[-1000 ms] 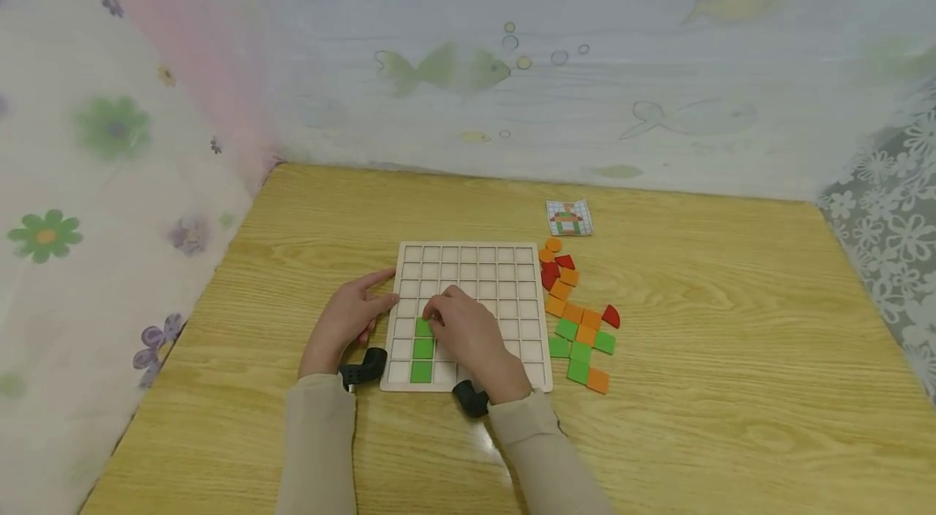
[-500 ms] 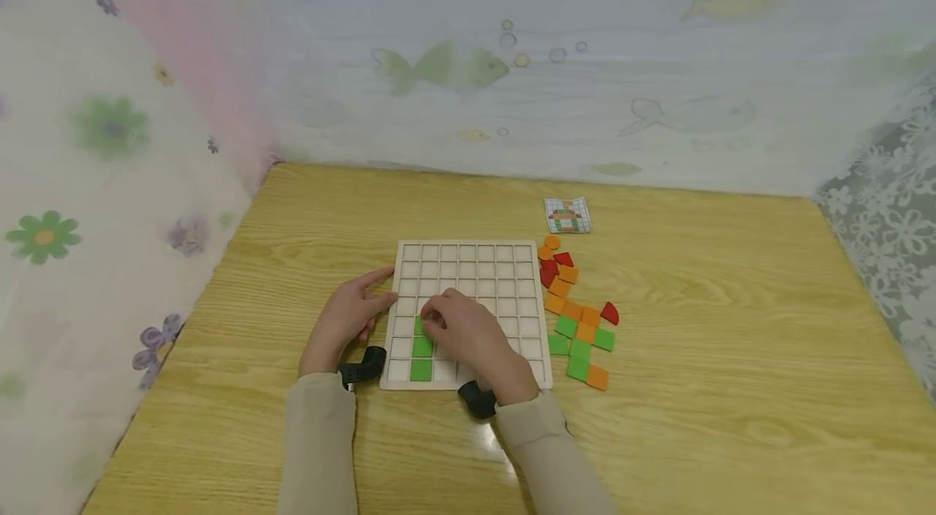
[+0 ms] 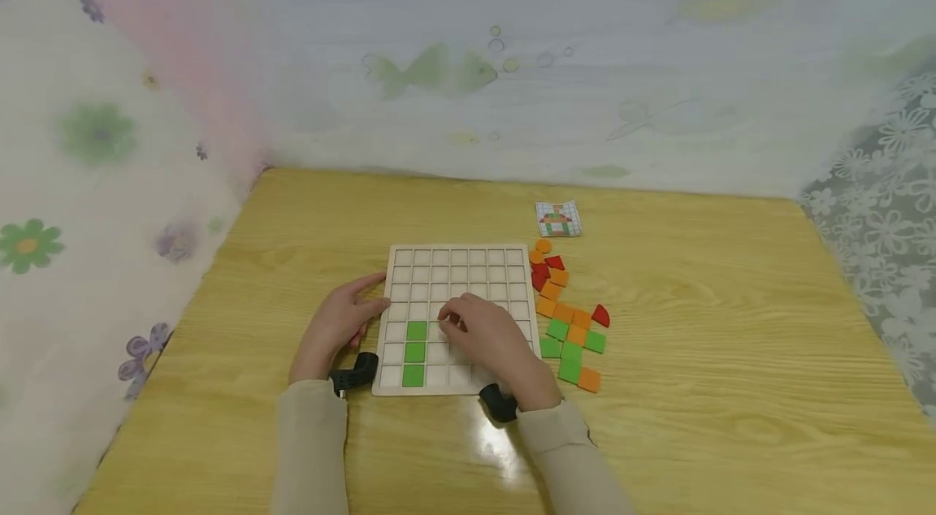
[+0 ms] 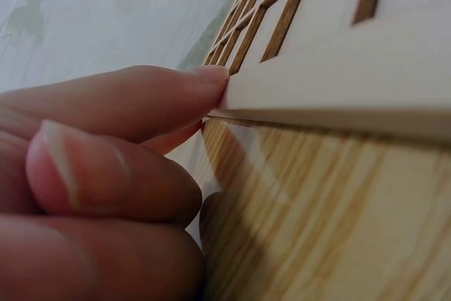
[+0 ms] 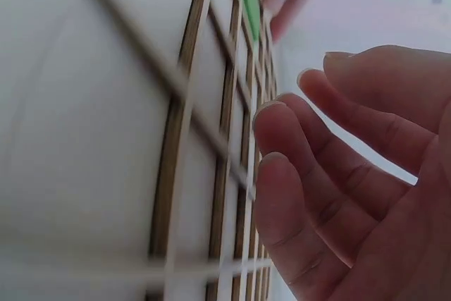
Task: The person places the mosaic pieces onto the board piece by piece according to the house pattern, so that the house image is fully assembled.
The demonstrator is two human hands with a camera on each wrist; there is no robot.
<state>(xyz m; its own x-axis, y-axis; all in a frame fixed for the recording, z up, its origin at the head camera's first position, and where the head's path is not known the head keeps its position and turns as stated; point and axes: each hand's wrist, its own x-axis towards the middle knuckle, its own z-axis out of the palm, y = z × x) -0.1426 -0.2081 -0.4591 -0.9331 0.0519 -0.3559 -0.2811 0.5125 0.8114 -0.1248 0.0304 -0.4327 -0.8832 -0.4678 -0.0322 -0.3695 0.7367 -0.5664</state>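
A wooden grid board lies on the table, with three green square tiles in a row up its second column from the left. My left hand touches the board's left edge with thumb and index finger; the left wrist view shows a fingertip against the board's rim. Over the middle of the board hovers my right hand, to the right of the green tiles. Its fingers are loosely bent in the right wrist view, and nothing shows between them.
Loose green, orange and red tiles lie along the board's right side. Behind them is a small card with a coloured grid picture. Dark wrist devices sit by both wrists. A patterned wall stands behind the table.
My right hand has come off the uppermost green tile and moved right, leaving that tile in full view. The left hand stays at the board's edge. The head view has shifted slightly.
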